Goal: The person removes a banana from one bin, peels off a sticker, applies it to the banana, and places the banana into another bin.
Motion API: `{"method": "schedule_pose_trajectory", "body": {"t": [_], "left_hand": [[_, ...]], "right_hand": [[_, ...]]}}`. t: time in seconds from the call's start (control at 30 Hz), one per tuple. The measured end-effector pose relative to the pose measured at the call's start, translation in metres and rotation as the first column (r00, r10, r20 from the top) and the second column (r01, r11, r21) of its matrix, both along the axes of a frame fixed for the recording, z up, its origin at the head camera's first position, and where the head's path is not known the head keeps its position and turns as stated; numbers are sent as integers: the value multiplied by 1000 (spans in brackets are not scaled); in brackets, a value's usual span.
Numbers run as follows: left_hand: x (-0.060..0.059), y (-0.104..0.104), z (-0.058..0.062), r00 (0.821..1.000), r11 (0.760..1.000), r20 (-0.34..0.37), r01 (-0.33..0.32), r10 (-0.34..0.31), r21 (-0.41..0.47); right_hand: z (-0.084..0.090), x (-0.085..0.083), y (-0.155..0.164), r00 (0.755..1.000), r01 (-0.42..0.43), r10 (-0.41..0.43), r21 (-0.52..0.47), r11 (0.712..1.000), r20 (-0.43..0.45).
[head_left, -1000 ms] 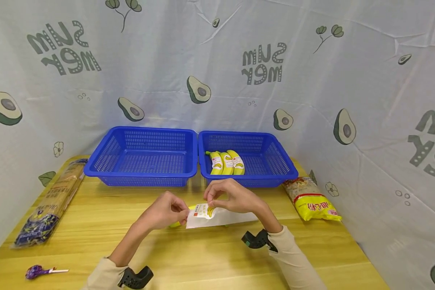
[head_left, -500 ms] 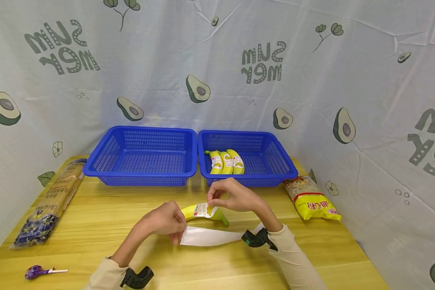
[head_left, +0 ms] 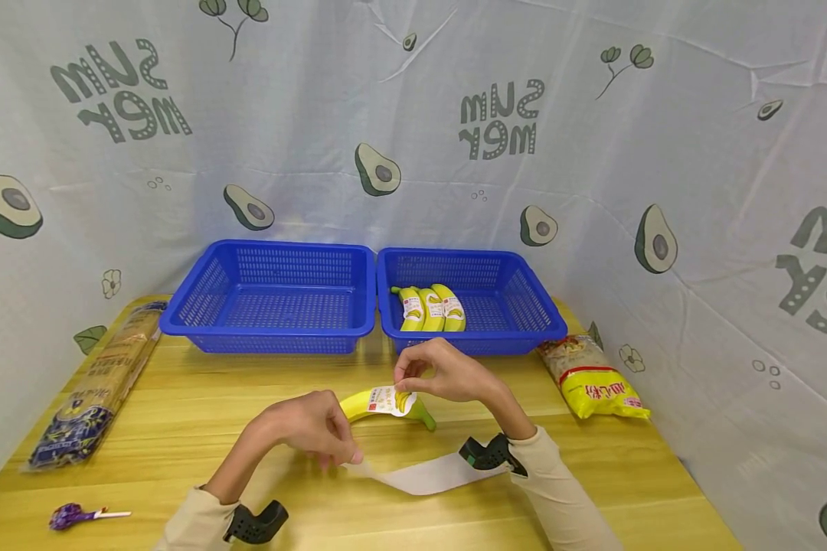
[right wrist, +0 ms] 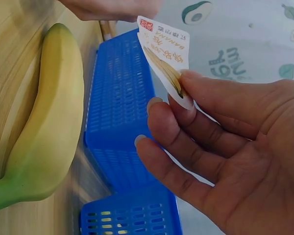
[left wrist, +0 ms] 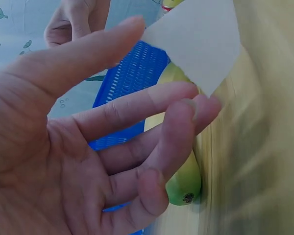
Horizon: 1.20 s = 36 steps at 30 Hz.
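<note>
My right hand [head_left: 448, 373] pinches a white banana sticker [right wrist: 164, 58] by its edge between thumb and fingers. The sticker is lifted off the table, and in the head view it overlaps a yellow banana [head_left: 358, 404]. That banana [right wrist: 59, 112] lies bare on the table below, its green stem toward the right in the head view. My left hand [head_left: 310, 428] is low over the table in front of the banana, thumb and fingers spread apart in the left wrist view. A white backing strip [head_left: 434, 473] hangs at its fingertips and stretches right under the right wrist.
Two blue baskets stand at the back; the right basket [head_left: 510, 334] holds three stickered bananas [head_left: 430, 310], the left basket [head_left: 269, 343] nothing. A noodle packet [head_left: 99, 383] lies at left, a lollipop [head_left: 76, 515] front left. A yellow-labelled bag [head_left: 593, 375] lies at right.
The backing strip has come away from the sticker and dropped toward the table's front with my left hand. My right hand keeps the sticker nearly in place. The banana is now uncovered.
</note>
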<state>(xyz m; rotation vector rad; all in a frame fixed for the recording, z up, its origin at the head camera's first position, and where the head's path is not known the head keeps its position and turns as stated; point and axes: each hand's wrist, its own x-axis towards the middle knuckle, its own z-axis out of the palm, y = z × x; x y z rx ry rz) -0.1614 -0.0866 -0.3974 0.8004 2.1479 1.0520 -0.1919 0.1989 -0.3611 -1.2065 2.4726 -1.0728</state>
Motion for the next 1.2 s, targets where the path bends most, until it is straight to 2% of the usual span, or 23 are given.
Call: {"method": "schedule_pose_trajectory", "body": {"t": [0.2, 0.3, 0.4, 0.53, 0.7, 0.77, 0.93, 1.2], "left_hand": [[0, -2, 2, 1000, 1000, 3, 9, -9, -9], [-1, -1, 3, 1000, 1000, -9, 8, -7, 14], [-3, -1, 3, 998, 996, -56, -9, 15, 94], [-7, 0, 3, 990, 973, -122, -41, 71, 227], [-10, 3, 1, 982, 936, -127, -91, 141, 339], [-10, 6, 1, 974, 922, -124, -132, 189, 364], [-9, 13, -3, 940, 891, -144, -233, 309, 390], [-7, 18, -7, 896, 854, -131, -346, 423, 389]], "right_hand": [[-2, -1, -1, 999, -4, 6, -43, 999, 41], [-2, -1, -1, 998, 2, 2, -61, 998, 61], [-3, -2, 0, 998, 9, -5, -61, 998, 64], [-5, -4, 0, 998, 18, -15, -62, 998, 63], [-10, -7, -1, 998, 27, -23, -59, 998, 66], [-11, -7, -2, 997, 30, -26, -58, 998, 70], [-12, -8, -2, 997, 44, -40, -60, 997, 69], [-16, -12, -1, 994, 94, -91, -50, 994, 60]]}}
